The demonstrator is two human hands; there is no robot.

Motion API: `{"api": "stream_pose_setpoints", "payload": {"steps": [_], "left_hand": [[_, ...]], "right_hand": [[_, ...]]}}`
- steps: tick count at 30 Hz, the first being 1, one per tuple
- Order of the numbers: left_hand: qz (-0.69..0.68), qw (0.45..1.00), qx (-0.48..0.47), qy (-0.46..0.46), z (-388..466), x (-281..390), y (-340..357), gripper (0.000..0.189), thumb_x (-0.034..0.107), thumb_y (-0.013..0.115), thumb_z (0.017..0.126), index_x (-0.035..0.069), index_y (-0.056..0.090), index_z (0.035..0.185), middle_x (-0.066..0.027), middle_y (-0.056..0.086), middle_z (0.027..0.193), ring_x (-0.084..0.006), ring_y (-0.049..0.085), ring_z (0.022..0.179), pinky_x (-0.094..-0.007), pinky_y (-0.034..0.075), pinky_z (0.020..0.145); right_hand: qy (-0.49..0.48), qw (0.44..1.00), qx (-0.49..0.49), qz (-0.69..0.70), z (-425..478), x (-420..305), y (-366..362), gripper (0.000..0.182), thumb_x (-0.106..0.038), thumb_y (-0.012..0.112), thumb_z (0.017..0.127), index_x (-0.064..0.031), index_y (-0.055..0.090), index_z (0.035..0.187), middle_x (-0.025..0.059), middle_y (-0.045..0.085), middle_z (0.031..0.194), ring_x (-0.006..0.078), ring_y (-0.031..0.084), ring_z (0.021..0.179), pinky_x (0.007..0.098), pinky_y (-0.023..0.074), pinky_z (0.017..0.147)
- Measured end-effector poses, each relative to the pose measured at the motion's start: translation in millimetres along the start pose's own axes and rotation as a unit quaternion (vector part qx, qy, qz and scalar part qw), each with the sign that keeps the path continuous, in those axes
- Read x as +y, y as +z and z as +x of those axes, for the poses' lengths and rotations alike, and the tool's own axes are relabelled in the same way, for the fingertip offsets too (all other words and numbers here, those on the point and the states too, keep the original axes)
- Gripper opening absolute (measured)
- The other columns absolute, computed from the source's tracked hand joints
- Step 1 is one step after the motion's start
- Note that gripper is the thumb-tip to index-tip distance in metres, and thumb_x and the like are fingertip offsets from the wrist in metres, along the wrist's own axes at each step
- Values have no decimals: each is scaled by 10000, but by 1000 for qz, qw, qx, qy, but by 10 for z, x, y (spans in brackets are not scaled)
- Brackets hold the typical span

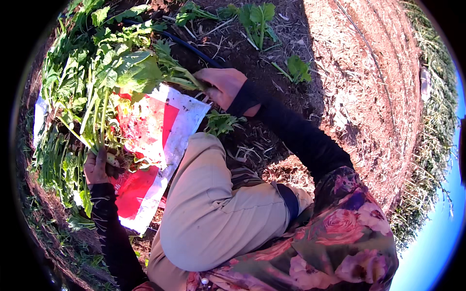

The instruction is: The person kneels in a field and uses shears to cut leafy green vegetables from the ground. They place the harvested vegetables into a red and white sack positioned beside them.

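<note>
My left hand (97,166) grips a leafy green plant (97,120) low on its stems, close to a pale root end. In my right hand (224,85) are the stem bases of another bunch of greens (140,72), whose broad leaves point left. Beneath both hands lies a red and white plastic sheet (169,125), smudged with soil and wilted leaf scraps. Many cut greens (69,72) are heaped along its left side, partly covering it. My right fingertips are partly hidden behind the stems and the back of the hand.
A dark drip hose (193,49) runs across the soil beyond my right hand. Loose leafy plants (257,23) lie on the ground at the top, and a small one (222,123) sits by my knee (205,145). Sunlit bare soil (364,72) stretches right towards tall vegetation (435,109).
</note>
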State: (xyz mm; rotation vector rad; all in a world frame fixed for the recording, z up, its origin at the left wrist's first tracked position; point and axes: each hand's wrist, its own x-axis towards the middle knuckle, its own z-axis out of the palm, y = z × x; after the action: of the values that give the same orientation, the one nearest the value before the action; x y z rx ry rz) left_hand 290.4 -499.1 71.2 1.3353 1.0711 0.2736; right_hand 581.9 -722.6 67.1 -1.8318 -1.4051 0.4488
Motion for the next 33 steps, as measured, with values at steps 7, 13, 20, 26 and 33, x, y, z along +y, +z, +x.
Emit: {"api": "stream_pose_setpoints", "payload": {"steps": [7,13,20,26,33], "left_hand": [[-76,996,57,2,42,-209,-446,309,288,522,806,-19,517,846,-113,574,636,-187,540,439,-244,418,331],[-79,993,83,15,48,-261,-494,301,285,564,781,-10,533,831,-97,579,658,-173,552,492,-250,439,397],[-133,990,40,19,63,-379,-228,213,159,552,789,-7,511,917,-107,584,727,-168,537,480,-248,432,417],[-121,992,-33,33,70,-395,-198,261,15,520,774,0,465,1029,-108,567,864,-155,555,663,-268,471,545],[-106,990,-59,72,98,-105,198,289,-48,556,723,-17,487,1002,-121,576,866,-193,572,746,-310,494,659]], "right_hand": [[320,940,-88,-75,-1871,676,-518,333,-107,544,642,-26,489,960,190,557,797,355,541,770,377,438,663],[383,908,-92,-140,-2865,921,-90,290,-89,563,646,-28,448,905,181,523,839,363,511,823,401,425,681],[410,895,-105,-139,-3201,914,139,294,-65,560,653,-32,401,899,173,460,926,367,488,840,408,426,671],[437,874,-119,-176,-3454,1106,318,307,-145,544,680,-48,394,929,176,446,979,378,516,801,435,441,648],[491,773,-321,-243,-3212,1341,175,250,-190,486,711,-51,484,919,171,497,992,332,548,829,409,458,693]]}}
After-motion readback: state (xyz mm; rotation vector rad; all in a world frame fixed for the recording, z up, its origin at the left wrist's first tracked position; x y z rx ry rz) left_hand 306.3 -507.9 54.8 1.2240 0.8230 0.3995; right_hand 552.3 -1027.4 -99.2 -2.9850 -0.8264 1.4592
